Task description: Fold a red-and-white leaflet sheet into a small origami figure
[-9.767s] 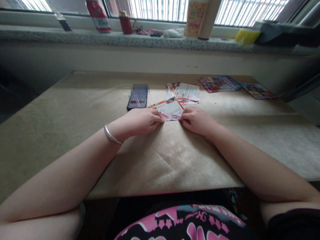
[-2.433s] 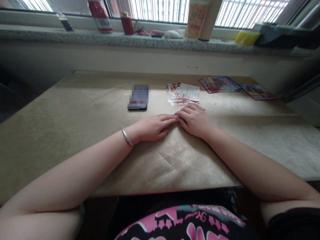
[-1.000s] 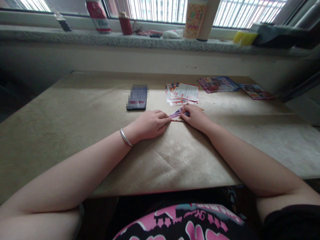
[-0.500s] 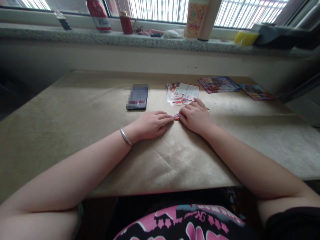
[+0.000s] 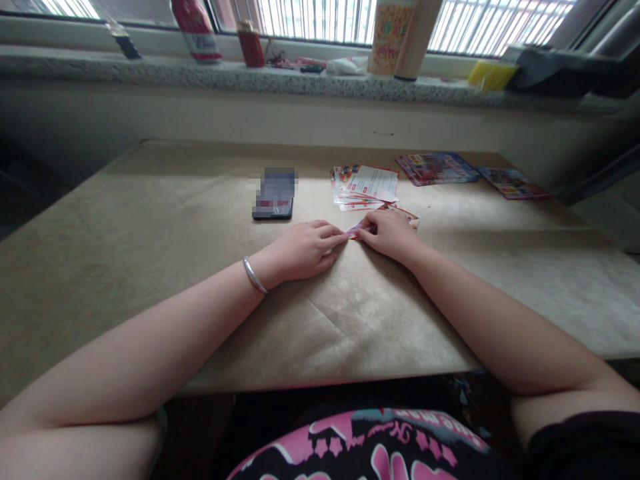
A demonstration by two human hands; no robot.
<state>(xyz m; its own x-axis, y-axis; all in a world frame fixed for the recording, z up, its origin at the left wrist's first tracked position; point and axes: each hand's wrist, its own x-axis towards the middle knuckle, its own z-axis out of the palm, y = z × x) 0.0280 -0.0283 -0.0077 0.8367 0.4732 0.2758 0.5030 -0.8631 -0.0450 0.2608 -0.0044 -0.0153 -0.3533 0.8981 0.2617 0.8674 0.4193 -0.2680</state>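
Lying nearly flat on the table, my left hand [image 5: 305,250] has its fingers stretched out, and its fingertips touch the near left end of a small colourful card [image 5: 353,233]. My right hand [image 5: 393,233] bends over that card, thumb and fingers closed on it. The hand covers most of the card; a printed corner shows beyond the knuckles. Just behind my right hand, white printed cards with red marks [image 5: 373,182] lie in a loose, fanned pile. A silver bangle [image 5: 255,275] circles my left wrist.
A dark phone [image 5: 274,197] with a blurred screen lies behind my left hand. Colourful cards [image 5: 440,169] are stacked at the back right, with another pile [image 5: 514,183] beside them. Cans, a patterned cup [image 5: 390,40] and a yellow item [image 5: 493,75] stand on the windowsill.
My right fingers have drawn in and bent down, with the raised fingers lowered. More of the card shows beyond the right hand. My left hand has barely moved.
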